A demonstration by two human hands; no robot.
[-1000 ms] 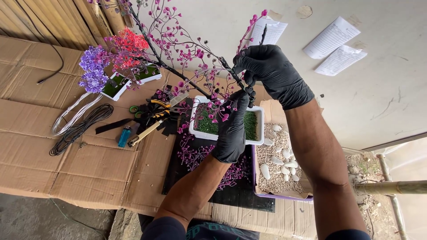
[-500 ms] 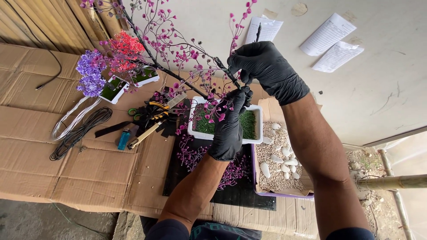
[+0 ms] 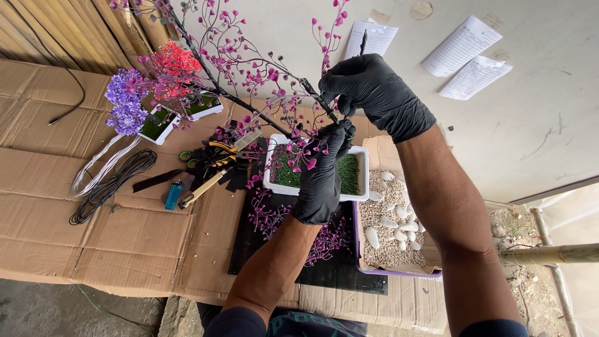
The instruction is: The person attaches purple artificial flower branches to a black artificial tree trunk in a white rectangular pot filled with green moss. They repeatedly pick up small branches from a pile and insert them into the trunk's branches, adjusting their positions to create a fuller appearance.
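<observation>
Gripping dark wire tree (image 3: pixel 262 118) w/ pink bead buds, white pot (image 3: pixel 315 178), grass-green top

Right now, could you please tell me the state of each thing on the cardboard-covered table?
Left hand: black-gloved, gripping a dark branch of the pink-beaded wire tree.
Right hand: black-gloved, pinching the same branch higher up.
White rectangular pot with green turf: upright, holding the tree.
Tray of gravel and white pebbles: open, part filled.
Yellow-handled pliers: lying unused.
Blue lighter: lying flat.
Black wire coil: loosely coiled.
</observation>
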